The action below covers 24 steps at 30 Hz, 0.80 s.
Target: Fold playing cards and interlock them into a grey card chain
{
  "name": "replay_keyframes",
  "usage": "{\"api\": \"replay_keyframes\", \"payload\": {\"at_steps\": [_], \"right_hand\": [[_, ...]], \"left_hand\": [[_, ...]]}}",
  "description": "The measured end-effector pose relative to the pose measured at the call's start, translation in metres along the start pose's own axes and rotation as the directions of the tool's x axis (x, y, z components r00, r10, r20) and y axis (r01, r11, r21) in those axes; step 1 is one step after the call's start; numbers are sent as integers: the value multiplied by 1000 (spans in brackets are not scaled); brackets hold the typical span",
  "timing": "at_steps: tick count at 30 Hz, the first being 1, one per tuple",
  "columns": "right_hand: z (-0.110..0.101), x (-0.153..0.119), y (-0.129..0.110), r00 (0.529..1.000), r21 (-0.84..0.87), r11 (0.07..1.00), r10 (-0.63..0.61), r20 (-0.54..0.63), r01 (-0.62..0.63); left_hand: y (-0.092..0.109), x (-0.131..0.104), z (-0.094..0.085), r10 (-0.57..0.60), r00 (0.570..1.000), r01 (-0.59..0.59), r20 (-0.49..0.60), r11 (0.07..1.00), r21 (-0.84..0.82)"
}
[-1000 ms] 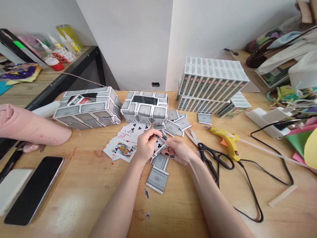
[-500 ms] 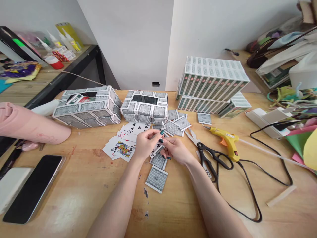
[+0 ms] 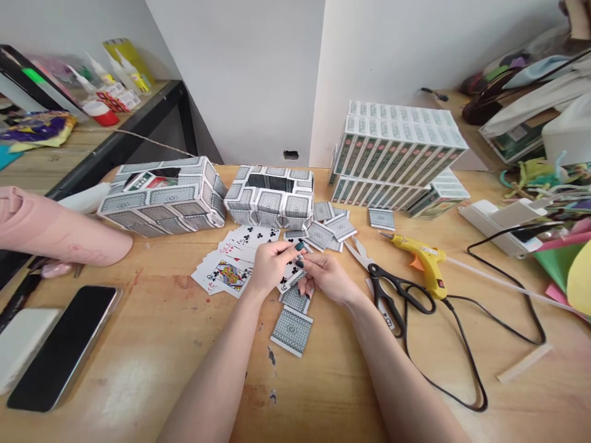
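Note:
My left hand [image 3: 273, 261] and my right hand [image 3: 325, 275] meet at the middle of the table, thumbs and fingers pinched close together. Between them is a playing card [image 3: 287, 278] with black clubs, partly hidden by the fingers. Below the hands lie grey-backed folded cards [image 3: 292, 331]. Face-up cards [image 3: 228, 272], among them a queen, fan out left of my left hand. More grey-backed cards [image 3: 339, 227] lie just beyond my right hand. Behind the hands stands a small box covered in cards [image 3: 270, 208], with a dark opening on top.
A larger card-covered box [image 3: 173, 203] stands at the left, near a pink roll [image 3: 69, 231] and a phone [image 3: 62, 347]. Scissors [image 3: 392, 286] and a corded yellow glue gun [image 3: 427, 261] lie at the right. Stacked card packs [image 3: 397, 151] stand behind.
Both hands stay nearly in place, with small finger movements. More of the clubs card shows between them. The camera view has shifted slightly.

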State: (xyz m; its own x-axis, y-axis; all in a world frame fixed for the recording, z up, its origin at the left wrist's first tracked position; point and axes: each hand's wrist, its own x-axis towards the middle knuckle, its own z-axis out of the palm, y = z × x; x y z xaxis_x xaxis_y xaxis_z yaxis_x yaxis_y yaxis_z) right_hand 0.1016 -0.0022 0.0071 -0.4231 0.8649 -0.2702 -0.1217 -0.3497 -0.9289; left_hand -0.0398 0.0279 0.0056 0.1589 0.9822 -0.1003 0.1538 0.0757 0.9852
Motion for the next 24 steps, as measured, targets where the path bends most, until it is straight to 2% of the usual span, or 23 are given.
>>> {"api": "replay_keyframes", "payload": {"at_steps": [3, 6, 10, 17, 24], "right_hand": [[3, 2, -2, 999, 37, 999, 22, -49, -20], [4, 3, -3, 993, 41, 998, 50, -107, -46], [4, 4, -3, 989, 5, 998, 56, -136, -56], [8, 2, -2, 985, -1, 998, 54, -164, -55], [8, -1, -5, 987, -85, 993, 70, -145, -83]], "left_hand": [[-3, 1, 2, 30, 999, -29, -24, 998, 62], [-5, 1, 4, 85, 995, -73, -48, 974, 213], [-5, -1, 4, 168, 986, -154, -11, 926, 345], [-5, -6, 5, 261, 965, -245, 27, 859, 449], [-5, -10, 7, 252, 966, -247, 57, 840, 484]]}}
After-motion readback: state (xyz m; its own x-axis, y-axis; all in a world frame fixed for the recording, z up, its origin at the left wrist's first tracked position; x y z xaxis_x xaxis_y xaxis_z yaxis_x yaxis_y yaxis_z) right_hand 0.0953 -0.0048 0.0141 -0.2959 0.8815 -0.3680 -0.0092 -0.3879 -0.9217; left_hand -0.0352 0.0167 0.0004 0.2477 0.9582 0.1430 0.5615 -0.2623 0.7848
